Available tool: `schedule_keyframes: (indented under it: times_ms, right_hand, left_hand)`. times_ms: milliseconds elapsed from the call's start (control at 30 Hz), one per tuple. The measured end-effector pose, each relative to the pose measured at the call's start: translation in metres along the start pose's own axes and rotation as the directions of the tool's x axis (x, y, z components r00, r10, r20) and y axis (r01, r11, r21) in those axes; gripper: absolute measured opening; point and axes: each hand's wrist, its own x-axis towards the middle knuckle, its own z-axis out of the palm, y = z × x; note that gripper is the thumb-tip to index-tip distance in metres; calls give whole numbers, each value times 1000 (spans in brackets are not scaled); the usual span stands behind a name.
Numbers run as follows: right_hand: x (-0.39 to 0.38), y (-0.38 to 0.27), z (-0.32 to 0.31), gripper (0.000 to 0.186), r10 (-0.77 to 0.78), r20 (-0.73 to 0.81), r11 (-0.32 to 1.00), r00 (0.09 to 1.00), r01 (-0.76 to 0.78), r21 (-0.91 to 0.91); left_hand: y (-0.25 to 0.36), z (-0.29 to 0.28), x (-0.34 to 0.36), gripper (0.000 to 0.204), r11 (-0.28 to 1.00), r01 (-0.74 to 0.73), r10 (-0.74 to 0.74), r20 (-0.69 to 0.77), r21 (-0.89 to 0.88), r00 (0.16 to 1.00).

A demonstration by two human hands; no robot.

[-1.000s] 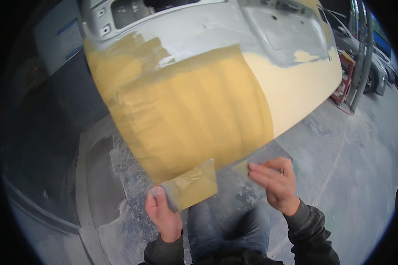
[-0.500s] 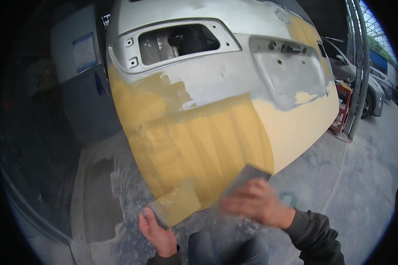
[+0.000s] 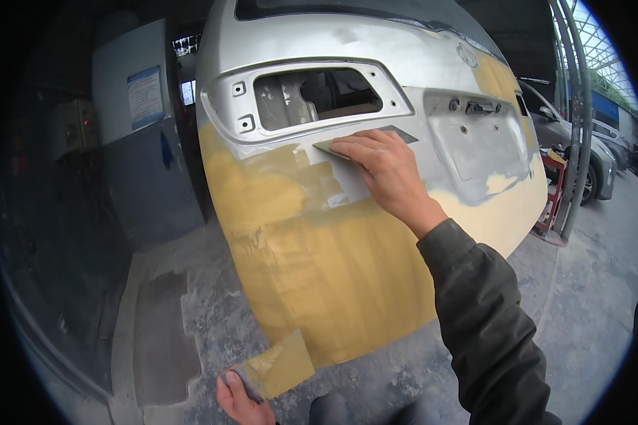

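In front of me stands a silver car tailgate (image 3: 298, 53), its lower left part coated with yellow body filler (image 3: 347, 273). My right hand (image 3: 386, 170) grips a thin, flat, grey filler spreader (image 3: 405, 133). The spreader lies against the bare grey strip just below the tail-light opening (image 3: 319, 95); fingers cover most of its middle. Low at the left, my left hand (image 3: 242, 401) pinches one end of a flat putty plate (image 3: 283, 365) smeared with yellow filler. That plate is close to the panel's bottom edge; whether they touch I cannot tell.
A dark wall with a control box (image 3: 85, 126) is on the left, beside a panel bearing a posted sheet (image 3: 145, 95). Metal posts (image 3: 576, 142), a red trolley (image 3: 551, 191) and parked cars (image 3: 602, 166) stand at the right. The concrete floor (image 3: 213, 297) is stained.
My right hand has moved the spreader up from the panel's lower edge to below the tail-light opening. My left hand with the plate has dropped slightly. The view has tilted upward.
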Motion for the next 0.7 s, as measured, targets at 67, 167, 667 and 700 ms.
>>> schedule_keyframes:
  times_ms: [67, 167, 667, 700]
  right_hand:
    - [-2, -6, 5, 33, -15, -6, 1000, 1000, 15, 27]
    - [-20, -16, 5, 34, -52, 17, 998, 998, 52, 30]
    - [-13, -23, 4, 39, -4, 97, 996, 995, -4, 88]
    - [-21, -25, 3, 40, -5, 98, 997, 995, -3, 82]
  left_hand:
    - [-9, -5, 6, 42, 994, 4, -1, 32, -114, 1000]
    - [-15, -8, 13, 39, 979, 17, -3, 69, -204, 998]
    - [-31, -22, 16, 45, 863, -253, 247, 71, 437, 966]
    - [-37, -23, 16, 46, 797, -331, 322, 109, 506, 941]
